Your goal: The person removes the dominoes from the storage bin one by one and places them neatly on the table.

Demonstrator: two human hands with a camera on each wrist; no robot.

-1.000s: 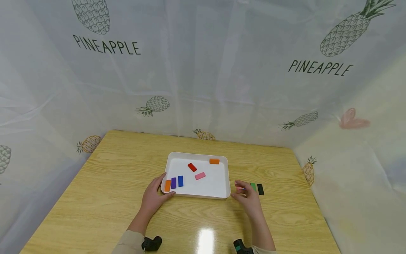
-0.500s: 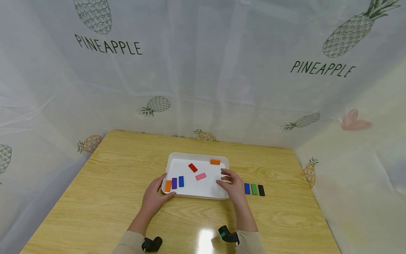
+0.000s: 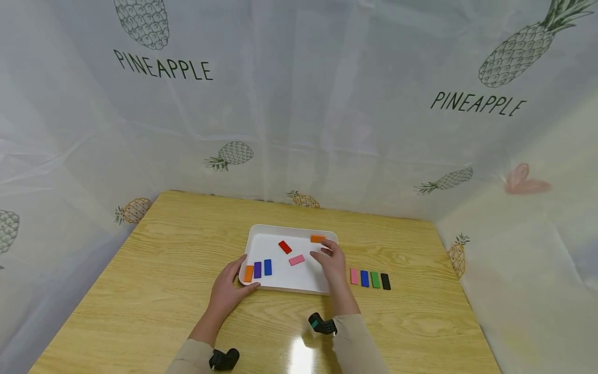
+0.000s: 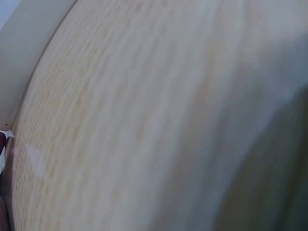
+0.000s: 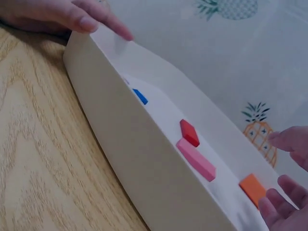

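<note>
My left hand (image 3: 226, 291) grips the near left corner of a shallow white tray (image 3: 294, 278), thumb on the front rim and fingers along the left side. Over the tray's right part is my right hand (image 3: 333, 262), its fingers spread and holding nothing, close to an orange block (image 3: 317, 239) in the far right corner. The right wrist view shows that orange block (image 5: 252, 190) just beside the fingertips. A red block (image 3: 285, 246) and a pink block (image 3: 296, 259) lie mid-tray. Orange (image 3: 249, 274), purple (image 3: 258, 269) and blue blocks (image 3: 268, 267) line up at the left.
Right of the tray, a row on the wooden table (image 3: 420, 322) holds a pink block (image 3: 354, 276), a blue block (image 3: 365, 279), a green block (image 3: 375, 280) and a black block (image 3: 385, 281). A pineapple-print curtain (image 3: 299, 104) hangs behind. The left wrist view is mostly blurred.
My right hand has moved left and away from me, from the block row to above the tray's far right part, uncovering the row's pink and blue blocks. The left hand stays on the tray.
</note>
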